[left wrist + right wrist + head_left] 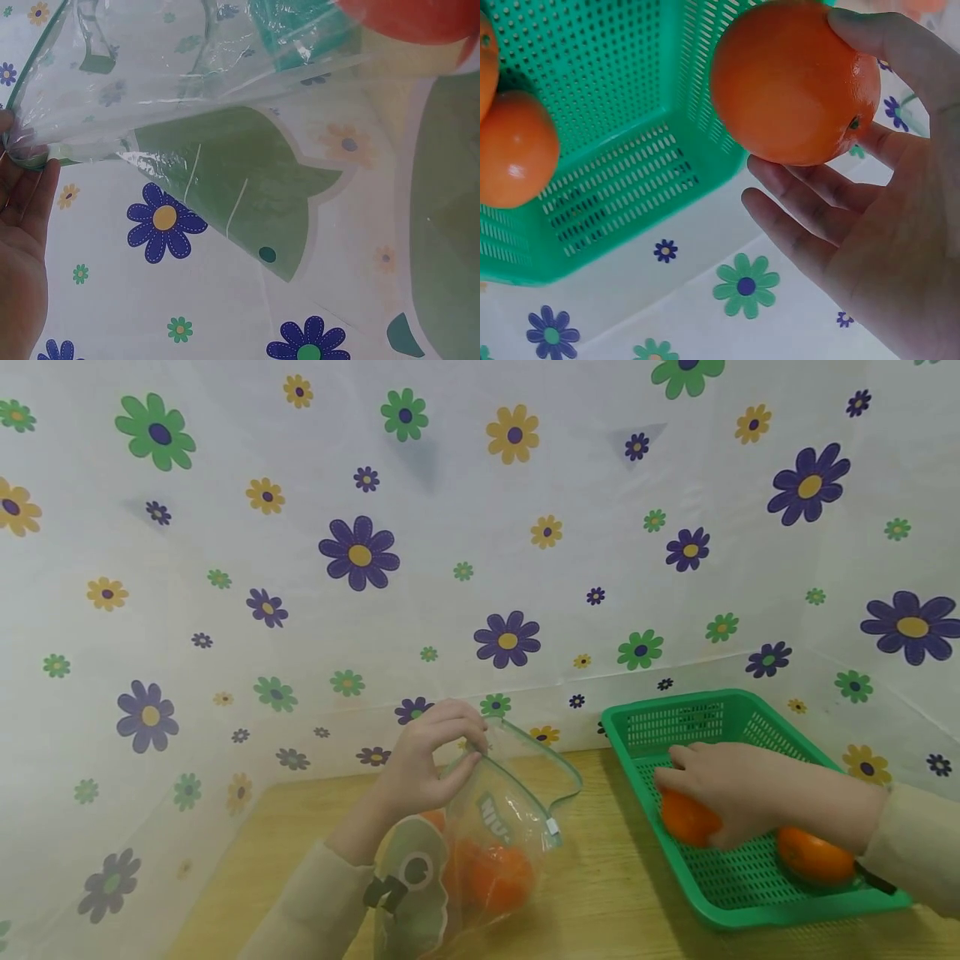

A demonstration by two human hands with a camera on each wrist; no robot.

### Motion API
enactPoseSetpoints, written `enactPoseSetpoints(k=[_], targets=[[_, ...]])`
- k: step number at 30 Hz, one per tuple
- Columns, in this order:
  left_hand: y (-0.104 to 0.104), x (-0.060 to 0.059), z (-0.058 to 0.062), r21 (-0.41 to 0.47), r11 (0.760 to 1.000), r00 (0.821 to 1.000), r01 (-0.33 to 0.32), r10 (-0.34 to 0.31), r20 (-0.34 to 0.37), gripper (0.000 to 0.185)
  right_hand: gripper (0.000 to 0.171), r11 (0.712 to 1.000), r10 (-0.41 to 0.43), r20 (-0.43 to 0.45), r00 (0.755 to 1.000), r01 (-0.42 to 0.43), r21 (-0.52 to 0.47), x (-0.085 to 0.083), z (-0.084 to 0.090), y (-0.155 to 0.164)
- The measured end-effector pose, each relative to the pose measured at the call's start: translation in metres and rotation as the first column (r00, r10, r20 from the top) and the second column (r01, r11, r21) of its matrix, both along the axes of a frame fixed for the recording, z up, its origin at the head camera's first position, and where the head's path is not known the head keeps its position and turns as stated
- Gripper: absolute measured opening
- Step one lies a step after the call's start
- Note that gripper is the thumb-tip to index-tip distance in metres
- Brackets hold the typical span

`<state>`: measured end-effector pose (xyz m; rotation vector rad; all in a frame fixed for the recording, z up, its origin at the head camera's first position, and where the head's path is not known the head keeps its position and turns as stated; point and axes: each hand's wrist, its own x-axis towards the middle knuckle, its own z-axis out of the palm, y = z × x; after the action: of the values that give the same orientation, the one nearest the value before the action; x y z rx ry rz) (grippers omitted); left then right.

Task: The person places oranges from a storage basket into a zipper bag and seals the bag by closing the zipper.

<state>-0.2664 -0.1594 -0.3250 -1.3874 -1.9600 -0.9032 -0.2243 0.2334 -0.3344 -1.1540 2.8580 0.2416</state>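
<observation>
My left hand (431,760) pinches the rim of a clear zip bag (517,802) with a green zip edge and a white slider. The bag's mouth stands open towards the right, and round orange fruit (498,877) shows through its lower part. In the left wrist view, the fingers (37,199) grip the bag's edge at the far left. My right hand (738,789) holds an orange (791,82) between thumb and fingers at the left side of the green basket (720,918). Other oranges (517,150) lie in the basket.
The basket stands on a wooden table (600,877) to the right of the bag. A white sheet (450,635) with printed flowers hangs behind the table and along its sides. Green printed shapes (232,180) cover part of the bag.
</observation>
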Motion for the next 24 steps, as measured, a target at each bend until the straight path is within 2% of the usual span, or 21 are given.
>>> enactPoseSetpoints(k=[11,24], targets=[[0.001,0.0,-0.001,-0.003,1.0,1.0,0.005,-0.005,-0.005,0.018,0.061,0.997,0.074,-0.082,0.994,-0.077,-0.028,0.0,0.012,-0.011],[0.002,0.0,0.001,-0.009,1.0,1.0,0.003,-0.003,0.011,0.02,0.066,0.996,0.076,-0.147,0.986,-0.082,-0.031,-0.002,0.032,-0.029]])
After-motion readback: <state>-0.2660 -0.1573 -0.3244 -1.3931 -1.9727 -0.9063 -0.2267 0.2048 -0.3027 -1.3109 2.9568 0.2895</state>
